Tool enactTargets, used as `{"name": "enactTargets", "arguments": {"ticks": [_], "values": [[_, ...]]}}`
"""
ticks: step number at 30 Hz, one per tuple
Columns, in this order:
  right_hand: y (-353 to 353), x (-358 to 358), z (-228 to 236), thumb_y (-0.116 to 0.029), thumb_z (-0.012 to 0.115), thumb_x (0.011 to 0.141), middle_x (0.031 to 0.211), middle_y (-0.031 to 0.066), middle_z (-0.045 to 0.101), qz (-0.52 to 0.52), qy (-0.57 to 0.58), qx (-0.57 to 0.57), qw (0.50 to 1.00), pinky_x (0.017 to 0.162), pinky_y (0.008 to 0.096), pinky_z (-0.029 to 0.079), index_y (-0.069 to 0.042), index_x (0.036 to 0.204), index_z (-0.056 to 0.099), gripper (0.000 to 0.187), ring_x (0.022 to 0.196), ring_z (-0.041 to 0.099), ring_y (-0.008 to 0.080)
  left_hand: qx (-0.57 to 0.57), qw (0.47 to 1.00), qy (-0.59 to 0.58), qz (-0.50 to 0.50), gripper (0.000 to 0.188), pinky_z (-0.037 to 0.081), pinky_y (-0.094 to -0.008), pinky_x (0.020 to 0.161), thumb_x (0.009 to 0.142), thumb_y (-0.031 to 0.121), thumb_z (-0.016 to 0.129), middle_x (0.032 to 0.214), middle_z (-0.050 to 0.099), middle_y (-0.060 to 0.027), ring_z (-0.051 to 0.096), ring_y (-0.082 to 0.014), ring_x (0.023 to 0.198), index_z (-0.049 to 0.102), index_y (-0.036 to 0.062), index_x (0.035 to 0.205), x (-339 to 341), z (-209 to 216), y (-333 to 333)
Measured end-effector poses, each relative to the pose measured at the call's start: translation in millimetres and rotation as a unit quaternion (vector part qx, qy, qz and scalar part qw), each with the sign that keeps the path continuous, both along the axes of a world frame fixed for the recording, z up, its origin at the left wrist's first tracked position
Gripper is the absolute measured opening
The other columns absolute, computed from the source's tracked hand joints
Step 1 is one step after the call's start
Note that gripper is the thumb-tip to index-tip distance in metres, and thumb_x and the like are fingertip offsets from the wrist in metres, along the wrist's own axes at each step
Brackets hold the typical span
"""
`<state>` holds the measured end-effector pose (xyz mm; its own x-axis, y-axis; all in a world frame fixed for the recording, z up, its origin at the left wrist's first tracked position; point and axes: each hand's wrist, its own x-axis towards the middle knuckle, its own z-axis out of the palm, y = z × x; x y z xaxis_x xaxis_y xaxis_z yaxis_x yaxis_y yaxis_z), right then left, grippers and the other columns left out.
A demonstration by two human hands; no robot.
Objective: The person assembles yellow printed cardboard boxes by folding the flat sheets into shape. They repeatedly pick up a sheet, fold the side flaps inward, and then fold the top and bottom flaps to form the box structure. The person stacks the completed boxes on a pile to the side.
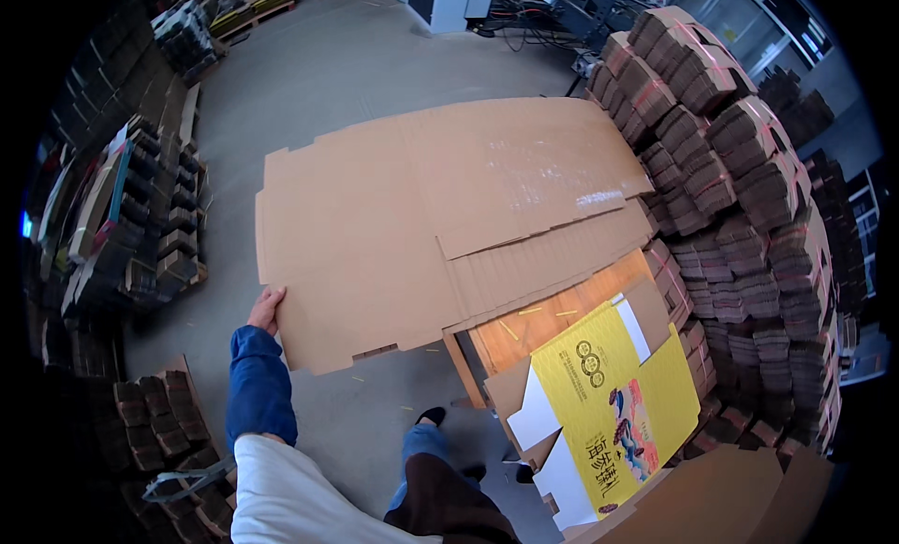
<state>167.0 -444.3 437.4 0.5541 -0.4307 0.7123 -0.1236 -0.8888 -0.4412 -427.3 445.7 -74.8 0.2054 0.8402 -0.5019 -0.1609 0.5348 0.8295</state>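
Observation:
My left hand (267, 310) is closed on the left edge of a large flat brown cardboard sheet (356, 216), its arm in a blue sleeve cover. Notches and slots run along the sheet's edges. Its left part juts out past the wooden table (510, 333), over the floor. Beneath its right part lies more brown cardboard (552, 254), and shiny streaks mark the upper surface. A yellow printed box blank (599, 404) with white flaps rests on the near right of the table. My right hand does not show.
Tall bundles of folded cardboard (740, 160) stand along the right. More stacks on pallets (154, 235) line the left, with further bundles (154, 418) at lower left. A brown cardboard piece (712, 497) sits at lower right. Yellow scraps lie on the table and floor (375, 422).

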Motion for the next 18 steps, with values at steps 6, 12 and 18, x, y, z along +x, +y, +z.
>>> {"name": "enactTargets", "arguments": {"ticks": [6, 12, 18], "values": [[-68.4, 24.2, -26.4, -0.029, 0.059, 0.103, 0.097, 0.0204, 0.072, 0.064, -0.003, -0.019, 0.998, 0.067, 0.0398, 0.057, 0.01, 0.115, 0.065, 0.042, 0.082, 0.068, 0.0319, 0.144, 0.989, -0.035, -0.02, 0.032, 0.054, -0.0325, 0.092, 0.101, 0.02, 0.061, 0.119, 0.068, -0.007, 0.066, -0.0163, 0.106, 0.058, 0.0058, 0.13, -15.7, 123.0, -4.2], [-154.6, 59.8, -49.6, -0.028, 0.055, 0.104, 0.114, 0.019, 0.066, 0.103, 0.037, -0.011, 0.994, 0.083, 0.0376, 0.053, 0.007, 0.128, 0.057, 0.043, 0.098, 0.064, 0.0296, 0.344, 0.937, 0.03, -0.048, 0.031, 0.052, -0.0276, 0.09, 0.102, 0.015, 0.055, 0.117, 0.069, -0.0063, 0.065, -0.0128, 0.103, 0.059, 0.0014, 0.129, 62.5, 378.3, -103.4], [-284.3, 33.3, 11.7, -0.027, 0.051, 0.106, 0.139, 0.0174, 0.058, 0.056, 0.068, 0.001, 0.996, 0.106, 0.0347, 0.047, 0.002, 0.147, 0.046, 0.05, 0.122, 0.058, 0.0267, 0.569, 0.742, 0.283, -0.213, 0.036, 0.055, -0.0351, 0.076, 0.088, -0.002, 0.054, 0.102, 0.069, -0.0178, 0.068, -0.0272, 0.086, 0.059, -0.0017, 0.124, 252.3, 485.2, -315.5]]}}
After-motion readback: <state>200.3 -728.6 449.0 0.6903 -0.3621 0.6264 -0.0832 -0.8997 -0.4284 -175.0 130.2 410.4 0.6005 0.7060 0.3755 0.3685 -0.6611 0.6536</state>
